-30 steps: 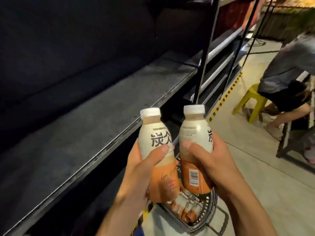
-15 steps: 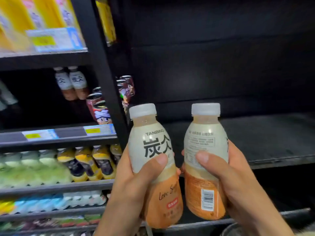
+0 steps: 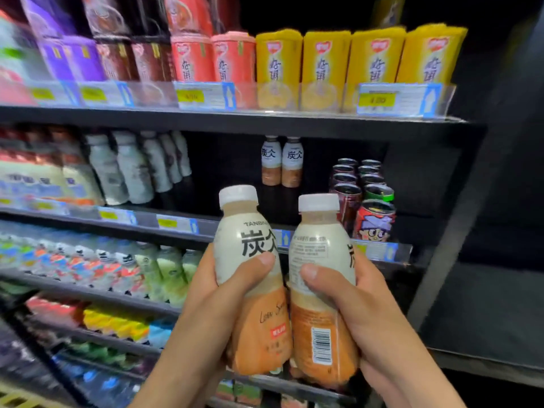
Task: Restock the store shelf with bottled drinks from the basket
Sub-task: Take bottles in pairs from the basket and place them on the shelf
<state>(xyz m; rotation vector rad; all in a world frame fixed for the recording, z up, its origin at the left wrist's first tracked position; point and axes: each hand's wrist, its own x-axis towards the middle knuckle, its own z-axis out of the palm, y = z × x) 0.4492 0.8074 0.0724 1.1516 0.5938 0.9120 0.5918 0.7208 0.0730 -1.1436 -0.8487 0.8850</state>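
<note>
My left hand [image 3: 212,301] grips a cream-and-orange bottled drink [image 3: 250,278] with a white cap, upright, its front label facing me. My right hand [image 3: 362,307] grips a second bottle of the same kind [image 3: 321,290], barcode side toward me. The two bottles touch side by side in front of the middle shelf [image 3: 182,222]. Two matching bottles [image 3: 282,161] stand deep on that shelf, behind a dark open gap. The basket is out of view.
Drink cans [image 3: 365,198] stand in rows at the right of the gap, pale bottles [image 3: 132,166] at its left. Yellow and red cartons [image 3: 323,63] fill the shelf above. Lower shelves hold colourful bottles [image 3: 117,269]. A black upright post [image 3: 459,219] borders the bay on the right.
The view has swung left from an empty shelf bay to the stocked bay. Both hands keep their bottles, now raised in front of the gap on the middle shelf.
</note>
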